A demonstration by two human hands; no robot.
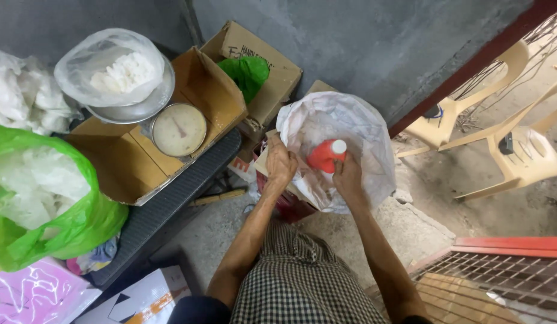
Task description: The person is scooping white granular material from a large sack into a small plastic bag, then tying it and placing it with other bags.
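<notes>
At the centre of the frame, the right hand [348,176] has its fingers pinching a red plastic scoop with a white handle [326,155] inside the open white woven sack [362,132]. The left hand [281,163] has its fingers pressed together on the sack's rim.

Sack [350,129] mouth open upward; red scoop [322,157] and both hands sit in it. At 9 o'clock: cardboard box [134,162] with dial scale [179,129], close. At 12: grey wall [362,42] blocks. At 3: bare ground, free up to plastic chairs [518,150]. At 5: metal grate [506,279].
</notes>
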